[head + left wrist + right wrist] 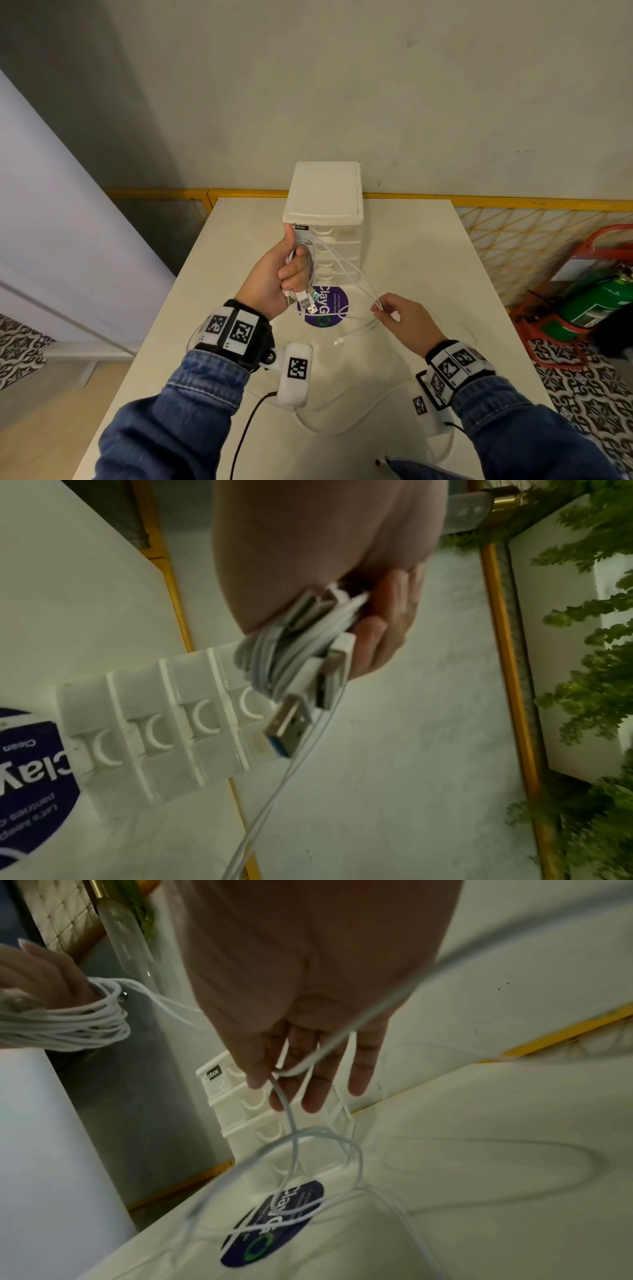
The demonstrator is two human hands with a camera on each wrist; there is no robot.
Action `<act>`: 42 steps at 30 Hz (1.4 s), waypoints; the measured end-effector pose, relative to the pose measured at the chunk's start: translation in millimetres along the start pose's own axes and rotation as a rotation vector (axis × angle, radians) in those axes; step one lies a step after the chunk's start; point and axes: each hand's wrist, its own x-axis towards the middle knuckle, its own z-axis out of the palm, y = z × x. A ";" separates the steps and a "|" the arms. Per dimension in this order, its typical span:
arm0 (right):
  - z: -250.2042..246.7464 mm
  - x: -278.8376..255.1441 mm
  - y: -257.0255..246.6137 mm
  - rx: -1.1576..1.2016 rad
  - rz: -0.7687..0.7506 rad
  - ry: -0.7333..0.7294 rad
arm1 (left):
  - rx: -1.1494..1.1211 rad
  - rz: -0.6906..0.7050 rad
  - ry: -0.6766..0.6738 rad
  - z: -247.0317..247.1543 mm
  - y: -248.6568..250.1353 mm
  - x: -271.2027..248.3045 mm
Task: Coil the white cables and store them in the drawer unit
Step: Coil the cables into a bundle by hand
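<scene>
Head view: white cables (310, 257) coiled upright, plugs down.

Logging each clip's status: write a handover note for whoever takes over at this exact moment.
Left hand: grip closed round the coiled white cables, USB plugs sticking out below.
Right hand: pinches the loose strand running from the coil.
Drawer unit: at the table's far edge, drawers shut.
Done: most turns wound.
Left: wind in the slack lying on the table, open a drawer, store the coil.
</scene>
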 end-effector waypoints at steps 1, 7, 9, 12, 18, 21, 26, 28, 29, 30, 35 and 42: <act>-2.3 0.8 0.0 -0.015 0.014 -0.007 | -0.002 0.007 0.003 -0.8 -0.7 0.3; -9.8 5.0 -1.9 -0.158 0.070 -0.020 | -0.005 0.028 0.020 4.9 0.0 0.2; -9.5 7.2 -16.3 -0.040 0.060 0.001 | 0.056 -0.021 -0.004 11.4 -2.5 0.2; -10.3 14.1 -46.5 0.214 -0.033 0.071 | 0.193 -0.110 -0.058 21.3 -8.8 -1.1; -0.2 16.5 -71.1 0.301 -0.206 0.037 | 0.239 -0.146 -0.112 32.9 -9.1 -5.5; 8.7 10.6 -66.3 0.280 -0.269 0.157 | 0.124 -0.115 -0.117 31.6 -4.6 -6.8; 13.3 7.3 -55.6 0.314 -0.289 0.336 | -0.231 0.077 -0.142 23.8 6.8 -4.1; 13.5 7.6 -48.9 0.257 -0.276 0.358 | -0.271 0.121 -0.116 20.2 9.5 -2.3; 13.9 8.1 -46.5 0.194 -0.276 0.353 | -0.285 0.135 -0.106 20.0 9.1 -1.9; 15.0 9.1 -45.4 0.109 -0.278 0.329 | -0.301 0.150 -0.101 20.0 7.9 -1.0; 33.7 5.9 -51.5 -0.231 -0.218 0.003 | -0.380 0.210 -0.038 23.8 1.8 4.0; 42.0 -13.3 -72.8 -0.120 -0.403 0.026 | -0.277 0.404 0.254 24.3 3.9 7.2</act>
